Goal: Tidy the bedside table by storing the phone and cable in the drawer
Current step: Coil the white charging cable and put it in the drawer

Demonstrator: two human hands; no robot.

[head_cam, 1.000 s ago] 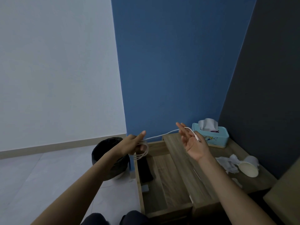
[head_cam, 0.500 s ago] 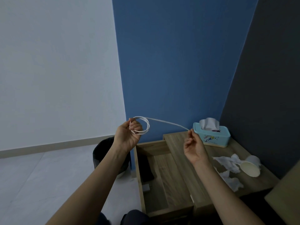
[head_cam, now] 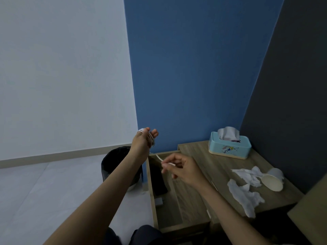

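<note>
My left hand (head_cam: 143, 140) is raised left of the bedside table, with the coiled white cable (head_cam: 150, 137) wound around its fingers. A short free end of the cable (head_cam: 159, 158) runs down to my right hand (head_cam: 180, 167), which pinches it over the open drawer (head_cam: 177, 209). The black phone (head_cam: 159, 181) lies inside the drawer along its left side, with a small grey block (head_cam: 159, 201) in front of it.
On the wooden table top (head_cam: 212, 156) stand a light blue tissue box (head_cam: 230, 145), crumpled white tissues (head_cam: 246, 190) and a tipped paper cup (head_cam: 273, 179). A black waste bin (head_cam: 115, 161) stands on the floor left of the drawer. Blue and dark walls close the corner.
My left hand turned and kept the coil, now wrapped over its fingers. My right hand moved left and down from the table top to above the drawer, shortening the free cable.
</note>
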